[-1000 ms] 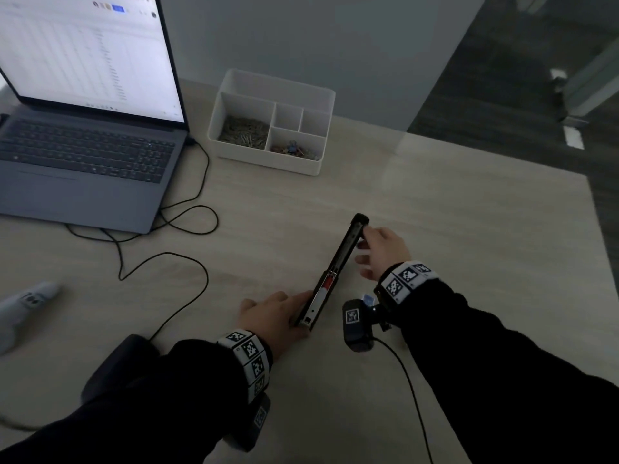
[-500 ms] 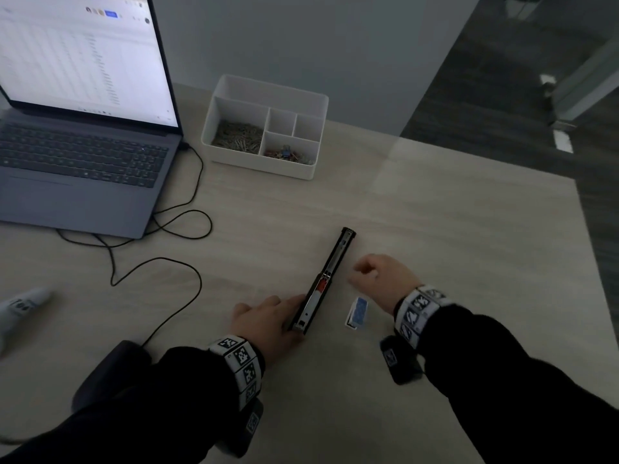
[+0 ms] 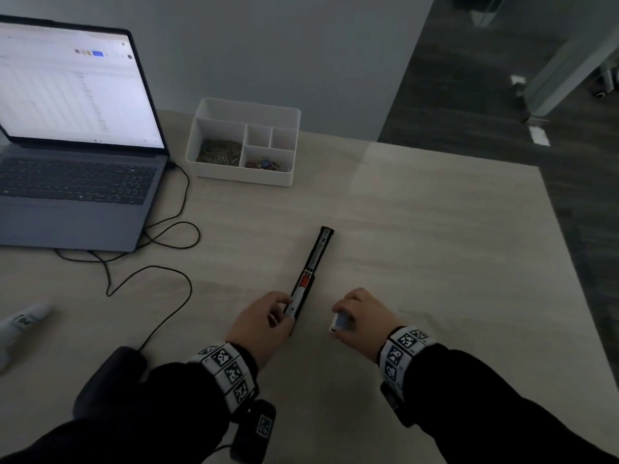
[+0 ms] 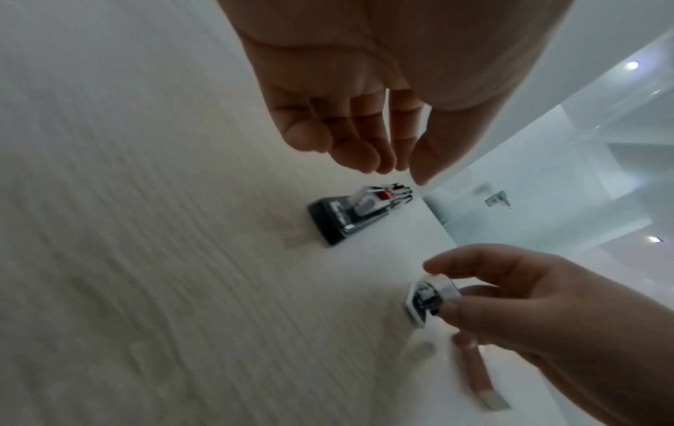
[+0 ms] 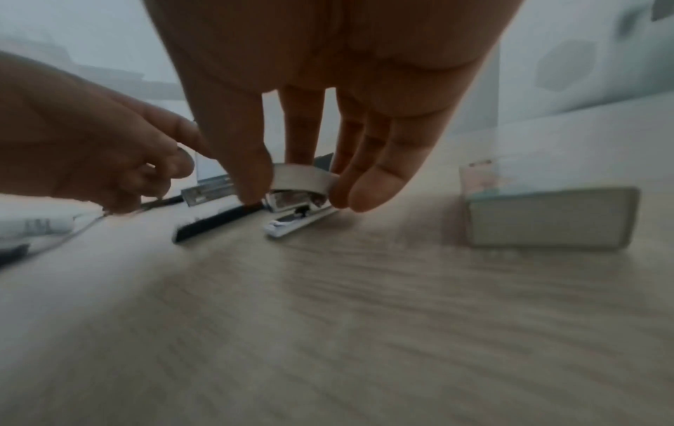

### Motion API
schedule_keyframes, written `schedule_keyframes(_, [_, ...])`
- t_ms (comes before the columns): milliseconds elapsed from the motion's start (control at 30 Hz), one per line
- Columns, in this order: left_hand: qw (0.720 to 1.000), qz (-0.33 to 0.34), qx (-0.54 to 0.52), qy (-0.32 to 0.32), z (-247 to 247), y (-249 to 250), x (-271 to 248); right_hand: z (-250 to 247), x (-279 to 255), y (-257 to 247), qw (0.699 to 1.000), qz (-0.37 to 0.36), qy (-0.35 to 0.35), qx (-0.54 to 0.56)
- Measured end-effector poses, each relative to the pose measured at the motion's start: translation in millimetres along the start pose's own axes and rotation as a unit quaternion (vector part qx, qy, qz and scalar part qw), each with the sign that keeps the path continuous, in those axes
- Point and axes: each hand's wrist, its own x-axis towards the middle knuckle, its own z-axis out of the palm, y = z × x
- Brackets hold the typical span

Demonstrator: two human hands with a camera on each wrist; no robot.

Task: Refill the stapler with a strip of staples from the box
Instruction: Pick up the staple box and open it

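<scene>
The black stapler (image 3: 310,276) lies opened out flat on the table, its metal staple channel facing up with a red part midway; it also shows in the left wrist view as the stapler (image 4: 350,216). My left hand (image 3: 284,308) hovers at its near end, fingers loosely curled and holding nothing (image 4: 393,164). To the right, my right hand (image 3: 341,316) pinches the small white-and-blue staple box (image 3: 336,321) between thumb and fingers, just above the table. The box (image 5: 302,177) has its end flap open, as the staple box (image 4: 426,297) shows. No loose staple strip is visible.
An open laptop (image 3: 77,182) stands at the far left with black cables (image 3: 157,272) trailing across the table. A white divided organiser (image 3: 241,177) with clips sits at the back. A white object (image 3: 23,319) lies at the left edge. The table's right edge (image 3: 562,236) is close.
My right hand left the stapler's far end, came back toward me and picked the staple box up from the table. My left hand stayed by the stapler's near end.
</scene>
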Motion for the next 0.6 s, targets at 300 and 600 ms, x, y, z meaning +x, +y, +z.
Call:
schedule_keyframes(300, [0.921, -0.12, -0.324, -0.178, 25.7, 42.5, -14.3, 6.1, -39.4, -23.3, 0.926, -0.028, 0.147, 0.346])
schedule_keyframes(600, [0.902, -0.174, -0.366, -0.149, 37.5, 31.3, -16.2, -5.1, -30.8, -10.7, 0.83, 0.125, 0.144, 0.525])
